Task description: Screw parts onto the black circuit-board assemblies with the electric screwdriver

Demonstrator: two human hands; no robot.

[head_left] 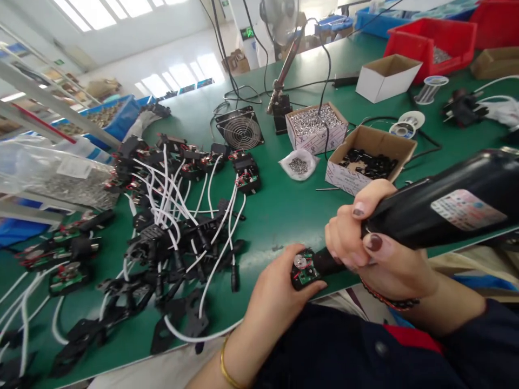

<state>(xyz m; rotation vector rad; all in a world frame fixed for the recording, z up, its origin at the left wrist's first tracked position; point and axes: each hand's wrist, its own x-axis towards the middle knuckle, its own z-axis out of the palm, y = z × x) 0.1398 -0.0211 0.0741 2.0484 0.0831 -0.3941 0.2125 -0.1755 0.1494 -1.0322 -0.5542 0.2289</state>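
My right hand (365,237) is wrapped round a thick black electric screwdriver (446,200) with a sticker on its side. The tool lies tilted, its narrow front end pointing down-left at a small circuit-board unit (305,270), a black housing with a green board, red wires and a round clear part. My left hand (279,275) grips this unit between thumb and fingers near the table's front edge. Whether the bit touches a screw is hidden. A white cable (211,339) runs from under my left wrist toward the black parts on the left.
Left on the green table (271,216) lies a pile of similar units with white cables (178,216). Beyond stand a screw box (316,129), a small screw dish (299,165), a box of black parts (368,159), a fan (240,128), a soldering iron (284,75) and a red bin (432,46).
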